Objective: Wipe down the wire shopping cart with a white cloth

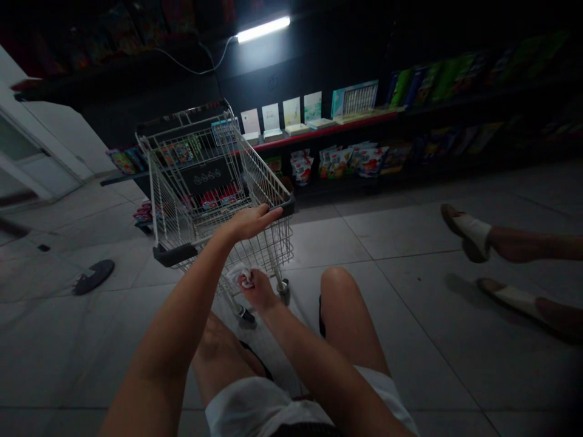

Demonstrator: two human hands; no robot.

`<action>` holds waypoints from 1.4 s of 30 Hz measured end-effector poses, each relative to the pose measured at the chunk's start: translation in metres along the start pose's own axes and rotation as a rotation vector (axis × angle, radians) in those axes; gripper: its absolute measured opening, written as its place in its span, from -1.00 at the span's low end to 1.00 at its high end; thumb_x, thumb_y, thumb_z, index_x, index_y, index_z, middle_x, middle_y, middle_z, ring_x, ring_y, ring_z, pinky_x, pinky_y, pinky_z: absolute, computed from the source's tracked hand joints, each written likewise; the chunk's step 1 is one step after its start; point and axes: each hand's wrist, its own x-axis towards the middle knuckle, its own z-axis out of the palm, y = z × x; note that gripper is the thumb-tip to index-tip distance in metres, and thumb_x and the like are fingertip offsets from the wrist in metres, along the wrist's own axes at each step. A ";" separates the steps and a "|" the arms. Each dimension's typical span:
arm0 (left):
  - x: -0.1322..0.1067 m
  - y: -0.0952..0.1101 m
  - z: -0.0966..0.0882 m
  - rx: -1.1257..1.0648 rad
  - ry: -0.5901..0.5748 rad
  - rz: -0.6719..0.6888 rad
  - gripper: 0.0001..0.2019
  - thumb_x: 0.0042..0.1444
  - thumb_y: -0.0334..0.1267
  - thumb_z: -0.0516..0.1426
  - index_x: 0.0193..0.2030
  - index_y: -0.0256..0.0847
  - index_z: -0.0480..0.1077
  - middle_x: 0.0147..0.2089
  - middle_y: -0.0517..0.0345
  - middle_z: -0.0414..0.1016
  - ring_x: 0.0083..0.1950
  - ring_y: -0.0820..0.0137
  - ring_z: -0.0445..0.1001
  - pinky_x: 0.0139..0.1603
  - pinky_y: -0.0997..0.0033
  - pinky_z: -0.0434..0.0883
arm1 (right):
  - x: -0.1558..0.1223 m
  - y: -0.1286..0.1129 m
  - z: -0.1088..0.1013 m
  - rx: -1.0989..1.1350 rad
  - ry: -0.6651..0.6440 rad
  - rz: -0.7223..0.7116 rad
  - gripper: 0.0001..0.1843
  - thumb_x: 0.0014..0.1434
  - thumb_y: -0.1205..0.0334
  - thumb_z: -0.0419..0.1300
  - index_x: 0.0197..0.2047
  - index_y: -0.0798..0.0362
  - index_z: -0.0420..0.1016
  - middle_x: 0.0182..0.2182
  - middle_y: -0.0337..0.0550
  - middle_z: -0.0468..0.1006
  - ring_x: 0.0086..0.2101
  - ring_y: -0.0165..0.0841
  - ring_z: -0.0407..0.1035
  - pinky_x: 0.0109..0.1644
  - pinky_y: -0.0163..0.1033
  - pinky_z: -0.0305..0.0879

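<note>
A metal wire shopping cart (266,173) stands in front of me, its dark corner bumpers toward me. My left hand (248,223) lies along the cart's near top edge, fingers stretched out to the right beside the right bumper; whether the palm presses on the rim is hidden. Lower down, my right hand (262,292) is closed around a crumpled white cloth or tissue (237,273), held close to the wire front of the basket. The cloth's exact kind is too dim to tell. Two front wheels show under the basket, between my knees.
Behind the cart runs a dark shelf (319,127) with boxed books and snack bags (334,162). A lit tube lamp (264,29) hangs above, trailing a cable. Another person's feet (469,233) are at the right. A round post base (93,277) stands on the tiles at left.
</note>
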 end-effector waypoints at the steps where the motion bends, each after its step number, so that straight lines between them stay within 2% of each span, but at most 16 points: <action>1: -0.001 0.001 0.000 0.000 0.002 0.004 -0.40 0.28 0.22 -0.31 -0.09 -0.14 0.36 -0.18 0.03 0.59 -0.13 0.27 0.53 -0.08 0.30 0.36 | 0.003 -0.011 -0.001 0.025 -0.004 0.025 -0.81 -0.10 0.28 0.05 -0.59 -0.02 0.04 -0.71 -0.37 0.18 -0.62 -0.49 0.19 -0.57 -0.39 0.23; 5: -0.003 0.003 0.001 0.014 0.034 -0.014 -0.33 0.26 0.27 -0.36 -0.08 -0.14 0.38 -0.06 -0.02 0.59 -0.04 0.22 0.52 -0.01 0.25 0.35 | 0.009 -0.053 -0.012 0.131 0.005 0.089 -0.88 -0.07 0.27 0.09 -0.43 0.03 0.19 -0.56 -0.34 0.33 -0.56 -0.51 0.27 -0.53 -0.41 0.28; 7: -0.003 0.003 0.002 0.033 0.037 -0.042 -0.29 0.25 0.30 -0.37 0.00 -0.11 0.38 0.02 -0.01 0.57 0.03 0.17 0.51 0.03 0.21 0.34 | 0.010 -0.076 -0.022 0.121 0.049 -0.004 -0.78 -0.05 0.27 0.14 -0.26 0.05 0.29 -0.41 -0.28 0.44 -0.46 -0.49 0.36 -0.42 -0.38 0.38; 10: -0.003 0.004 0.003 0.032 0.036 -0.043 -0.30 0.25 0.29 -0.36 0.19 -0.04 0.30 0.13 0.04 0.54 0.11 0.16 0.48 0.08 0.19 0.33 | 0.017 -0.116 -0.038 -0.088 0.164 -0.399 -0.54 0.01 0.26 0.19 0.03 0.04 0.30 -0.11 -0.14 0.48 -0.13 -0.36 0.44 -0.02 -0.18 0.47; 13: -0.004 0.005 0.002 0.026 0.041 -0.022 -0.31 0.26 0.28 -0.36 0.22 -0.02 0.29 0.06 0.07 0.57 0.06 0.19 0.51 0.06 0.21 0.34 | 0.035 -0.143 -0.053 -0.475 0.140 -0.812 -0.41 0.10 0.27 0.15 0.22 0.03 0.22 0.18 0.00 0.31 0.21 -0.18 0.24 0.31 0.03 0.24; 15: -0.004 0.005 0.002 0.036 0.041 -0.029 -0.31 0.25 0.29 -0.35 0.18 -0.02 0.32 0.01 0.08 0.59 0.01 0.19 0.53 0.03 0.22 0.35 | 0.047 -0.139 -0.062 -0.699 0.064 -0.940 -0.37 0.14 0.31 0.12 0.29 0.05 0.18 0.30 0.05 0.16 0.32 -0.13 0.09 0.40 0.04 0.10; 18: -0.005 0.006 0.002 0.073 0.047 -0.065 -0.30 0.24 0.32 -0.34 0.19 -0.02 0.31 0.00 0.06 0.59 0.00 0.16 0.53 0.00 0.21 0.36 | 0.052 -0.097 -0.081 -0.868 0.031 -0.896 -0.34 0.15 0.39 0.04 0.34 0.12 0.16 0.33 0.09 0.12 0.34 -0.14 0.06 0.43 -0.02 0.05; 21: -0.005 0.006 0.003 0.097 0.066 -0.060 -0.30 0.24 0.32 -0.32 0.21 -0.03 0.30 -0.01 0.02 0.59 0.01 0.15 0.53 -0.02 0.21 0.37 | 0.043 -0.045 -0.110 -0.895 0.049 -0.767 -0.34 0.07 0.47 0.00 0.27 0.07 0.28 0.26 0.03 0.24 0.28 -0.17 0.17 0.37 0.01 0.18; 23: -0.005 0.005 0.004 0.111 0.081 -0.044 -0.32 0.25 0.31 -0.28 0.21 -0.05 0.30 -0.02 0.00 0.59 0.00 0.16 0.54 -0.05 0.24 0.37 | 0.038 -0.029 -0.126 -0.858 0.089 -0.723 -0.36 0.03 0.48 0.01 0.21 0.05 0.36 0.18 0.01 0.34 0.20 -0.17 0.27 0.31 0.03 0.26; 25: -0.004 0.004 0.005 0.124 0.090 -0.034 -0.35 0.25 0.30 -0.23 0.19 -0.06 0.31 -0.04 0.00 0.60 -0.05 0.20 0.55 -0.09 0.27 0.38 | 0.039 -0.034 -0.134 -0.798 0.173 -0.720 -0.35 0.01 0.46 0.03 0.20 0.08 0.37 0.12 0.03 0.39 0.16 -0.16 0.31 0.29 0.04 0.26; 27: -0.001 0.007 0.003 0.145 0.099 -0.026 -0.37 0.25 0.29 -0.22 0.09 -0.09 0.39 -0.09 0.00 0.60 -0.10 0.23 0.55 -0.13 0.30 0.38 | 0.048 -0.056 -0.131 -0.771 0.191 -0.752 -0.32 -0.01 0.44 0.07 0.23 0.11 0.35 0.13 0.07 0.37 0.17 -0.14 0.28 0.32 0.02 0.22; 31: 0.014 0.025 -0.002 0.295 0.118 -0.064 -0.29 0.27 0.27 -0.29 -0.20 -0.17 0.52 -0.13 -0.11 0.61 -0.07 0.14 0.56 -0.14 0.25 0.40 | 0.073 -0.112 -0.109 -0.928 -0.062 -0.713 -0.42 -0.04 0.48 0.07 0.08 0.09 0.50 0.11 -0.01 0.45 0.04 -0.20 0.40 0.18 -0.16 0.34; 33: 0.024 0.038 -0.004 0.399 0.132 -0.120 -0.28 0.28 0.24 -0.28 -0.21 -0.22 0.56 -0.09 -0.20 0.61 -0.02 0.04 0.56 -0.12 0.19 0.42 | 0.081 -0.128 -0.102 -0.978 -0.113 -0.654 -0.52 -0.03 0.50 0.06 -0.07 0.07 0.58 0.04 -0.06 0.52 -0.10 -0.25 0.46 0.06 -0.22 0.39; 35: 0.035 0.049 -0.003 0.458 0.145 -0.166 -0.25 0.28 0.24 -0.27 -0.15 -0.27 0.57 -0.04 -0.27 0.60 0.03 -0.04 0.55 -0.10 0.13 0.43 | 0.081 -0.132 -0.100 -0.934 -0.122 -0.630 -0.56 -0.03 0.50 0.06 -0.13 0.04 0.60 -0.01 -0.11 0.55 -0.14 -0.28 0.45 0.02 -0.24 0.38; 38: 0.050 0.059 0.002 0.423 0.120 -0.169 -0.19 0.27 0.27 -0.31 -0.07 -0.30 0.56 0.00 -0.30 0.58 0.06 -0.06 0.54 -0.07 0.10 0.44 | 0.070 -0.123 -0.104 -0.845 -0.124 -0.631 -0.50 -0.07 0.52 0.04 -0.10 0.03 0.59 0.02 -0.14 0.54 -0.05 -0.28 0.42 0.10 -0.23 0.35; 42: 0.054 0.058 0.012 0.334 0.181 -0.172 -0.18 0.32 0.17 -0.40 -0.06 -0.31 0.55 -0.02 -0.29 0.60 0.05 0.02 0.55 -0.05 0.15 0.44 | 0.052 -0.117 -0.116 -0.783 -0.148 -0.645 -0.58 -0.06 0.48 0.04 -0.20 0.06 0.61 -0.03 -0.09 0.53 -0.05 -0.27 0.42 0.09 -0.22 0.36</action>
